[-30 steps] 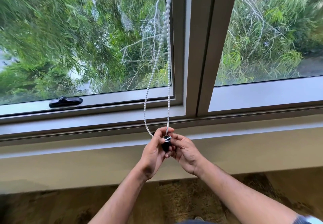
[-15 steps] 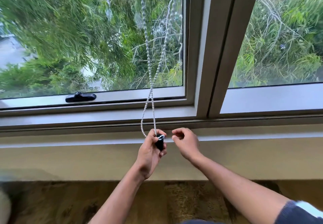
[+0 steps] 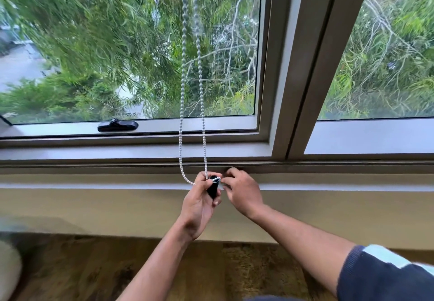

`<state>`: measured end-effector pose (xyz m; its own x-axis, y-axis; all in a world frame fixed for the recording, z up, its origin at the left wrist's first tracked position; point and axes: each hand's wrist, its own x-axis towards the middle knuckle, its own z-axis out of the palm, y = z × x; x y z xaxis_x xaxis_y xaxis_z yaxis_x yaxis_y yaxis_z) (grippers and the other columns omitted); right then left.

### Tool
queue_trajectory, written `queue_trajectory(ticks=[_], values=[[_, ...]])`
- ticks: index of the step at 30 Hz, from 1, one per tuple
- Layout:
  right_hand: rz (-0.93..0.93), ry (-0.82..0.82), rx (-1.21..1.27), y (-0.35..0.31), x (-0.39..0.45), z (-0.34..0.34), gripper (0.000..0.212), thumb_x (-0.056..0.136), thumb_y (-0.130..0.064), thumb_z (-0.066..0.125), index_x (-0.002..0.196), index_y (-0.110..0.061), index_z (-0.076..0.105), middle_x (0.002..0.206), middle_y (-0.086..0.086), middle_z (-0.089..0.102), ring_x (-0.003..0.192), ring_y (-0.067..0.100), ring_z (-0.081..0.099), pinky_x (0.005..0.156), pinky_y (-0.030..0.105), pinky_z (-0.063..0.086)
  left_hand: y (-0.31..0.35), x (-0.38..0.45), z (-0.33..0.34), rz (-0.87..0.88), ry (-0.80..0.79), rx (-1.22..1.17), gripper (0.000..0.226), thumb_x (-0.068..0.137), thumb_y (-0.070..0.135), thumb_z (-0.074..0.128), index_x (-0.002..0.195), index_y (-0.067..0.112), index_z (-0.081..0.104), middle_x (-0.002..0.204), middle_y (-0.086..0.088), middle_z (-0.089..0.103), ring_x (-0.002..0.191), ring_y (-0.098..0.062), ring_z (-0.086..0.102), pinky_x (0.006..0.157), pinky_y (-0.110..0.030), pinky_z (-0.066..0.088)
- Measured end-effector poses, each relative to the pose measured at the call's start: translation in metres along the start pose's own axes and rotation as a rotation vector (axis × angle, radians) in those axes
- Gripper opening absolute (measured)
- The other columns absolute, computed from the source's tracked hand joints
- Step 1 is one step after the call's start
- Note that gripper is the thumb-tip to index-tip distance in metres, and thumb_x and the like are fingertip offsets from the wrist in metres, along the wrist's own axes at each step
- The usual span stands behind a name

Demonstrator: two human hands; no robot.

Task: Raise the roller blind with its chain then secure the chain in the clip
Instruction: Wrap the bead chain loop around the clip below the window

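A white bead chain hangs in two strands in front of the left window pane and loops at the bottom. My left hand is closed around a black clip just below the sill, with the chain's bottom lying across the clip's top. My right hand is right beside the clip, fingertips pinching at the chain beads on it. The blind itself is out of view above.
A black window latch sits on the left sash's bottom rail. A thick vertical mullion divides the two panes. Below the sill is a beige wall, then a wooden floor. Trees fill the glass.
My right hand left the clip half a second ago and has now come back to it, pinching the chain. The chain strands have swung to hang more upright. The view shifted right.
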<state>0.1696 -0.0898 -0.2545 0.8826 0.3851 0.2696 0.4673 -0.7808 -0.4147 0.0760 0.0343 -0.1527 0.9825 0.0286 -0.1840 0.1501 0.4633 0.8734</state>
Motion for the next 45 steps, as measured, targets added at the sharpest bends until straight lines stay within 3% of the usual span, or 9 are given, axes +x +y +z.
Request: queue_trajectory(ticks=[6,9,12,19,24,27,35,40,45], values=[[-0.066,0.060,-0.140,0.003,-0.006,0.002,0.010,0.091,-0.022,0.071,0.100,-0.018,0.070,0.110,-0.001,0.064,0.089,0.022,0.060,0.052,0.037,0.058,0.001,-0.004,0.007,-0.020,0.002,-0.027,0.033,0.088,0.021,0.046,0.117,0.006,0.048,0.088,-0.002,0.056,0.073,-0.014,0.042,0.059,-0.025,0.029],[-0.063,0.090,-0.176,0.004,-0.006,0.004,0.005,0.089,-0.014,0.069,0.089,-0.015,0.065,0.098,0.003,0.061,0.079,0.026,0.058,0.046,0.041,0.055,-0.001,-0.003,0.010,-0.043,0.033,-0.051,0.027,0.097,0.013,0.040,0.122,0.005,0.046,0.088,-0.003,0.054,0.072,-0.014,0.041,0.061,-0.028,0.025],[-0.055,0.110,-0.112,0.009,-0.005,0.005,0.010,0.086,-0.012,0.074,0.086,-0.015,0.064,0.093,0.002,0.060,0.075,0.024,0.058,0.047,0.040,0.054,0.000,-0.006,0.015,-0.060,0.029,-0.089,0.037,0.088,0.018,0.049,0.122,0.004,0.046,0.089,-0.004,0.055,0.072,-0.015,0.040,0.061,-0.029,0.023],[0.057,0.263,0.498,0.004,-0.007,-0.020,0.018,0.084,-0.013,0.074,0.100,-0.021,0.074,0.102,-0.007,0.061,0.089,0.008,0.065,0.077,0.022,0.057,0.004,-0.009,0.009,-0.084,0.019,-0.115,0.039,0.084,0.019,0.053,0.120,0.005,0.047,0.092,-0.003,0.055,0.073,-0.014,0.042,0.061,-0.027,0.026],[0.093,0.220,1.031,-0.014,-0.019,-0.075,0.023,0.085,-0.006,0.075,0.106,-0.014,0.078,0.108,-0.006,0.069,0.099,0.015,0.074,0.089,0.027,0.059,0.004,-0.007,0.007,-0.080,0.007,-0.111,0.028,0.086,0.019,0.051,0.112,0.008,0.052,0.089,-0.002,0.056,0.071,-0.014,0.043,0.059,-0.027,0.027],[0.012,0.134,1.164,-0.021,-0.029,-0.104,0.023,0.085,0.000,0.073,0.106,-0.007,0.077,0.114,0.008,0.069,0.105,0.023,0.073,0.093,0.030,0.058,0.002,-0.006,0.012,-0.083,-0.008,-0.110,0.021,0.087,0.018,0.052,0.106,0.010,0.053,0.088,-0.002,0.056,0.071,-0.014,0.043,0.060,-0.027,0.026],[-0.119,0.165,0.925,-0.030,-0.037,-0.124,0.026,0.085,0.004,0.077,0.111,-0.002,0.075,0.112,0.008,0.071,0.104,0.022,0.074,0.093,0.041,0.062,-0.002,-0.004,0.022,-0.091,-0.046,-0.073,0.031,0.087,0.017,0.051,0.117,0.007,0.049,0.087,-0.003,0.054,0.071,-0.013,0.041,0.061,-0.027,0.026],[-0.139,0.203,0.805,-0.032,-0.039,-0.126,0.027,0.084,-0.001,0.079,0.111,-0.004,0.076,0.110,0.005,0.072,0.102,0.018,0.074,0.090,0.038,0.063,-0.002,-0.006,0.022,-0.059,-0.036,-0.060,0.014,0.091,0.008,0.047,0.103,0.011,0.053,0.086,0.000,0.058,0.070,-0.012,0.040,0.061,-0.028,0.024],[-0.105,0.256,0.763,-0.036,-0.043,-0.126,0.028,0.083,-0.006,0.082,0.111,-0.008,0.077,0.105,0.001,0.072,0.097,0.015,0.074,0.084,0.037,0.063,-0.004,-0.011,0.023,-0.011,-0.013,-0.005,0.020,0.099,0.000,0.037,0.101,0.014,0.052,0.091,0.000,0.056,0.070,-0.010,0.039,0.061,-0.027,0.026]])
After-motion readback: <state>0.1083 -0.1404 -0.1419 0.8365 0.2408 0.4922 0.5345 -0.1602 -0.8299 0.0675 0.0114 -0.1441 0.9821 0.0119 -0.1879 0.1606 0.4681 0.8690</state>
